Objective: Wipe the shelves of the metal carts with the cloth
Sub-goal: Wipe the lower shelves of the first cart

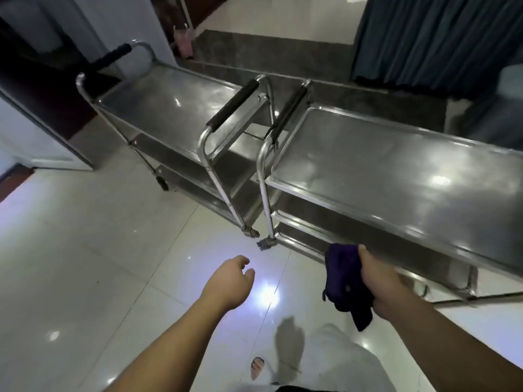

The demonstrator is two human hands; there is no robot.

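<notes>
Two three-shelf metal carts stand end to end on the tiled floor. The left cart [169,108] sits further back; the right cart [396,171] is closer and runs off the right edge. Their black-grip handles nearly meet in the middle. My right hand [379,281] grips a dark purple cloth [345,281] in front of the right cart's lower shelves, below its top shelf edge. My left hand [229,281] hangs over the floor with loosely curled fingers, holding nothing, short of both carts.
A raised dark stone step [254,52] runs behind the carts. A blue curtain [438,38] hangs at the back right. A white cabinet or door frame [36,142] stands at the left. My foot [257,366] and light trouser leg show at the bottom.
</notes>
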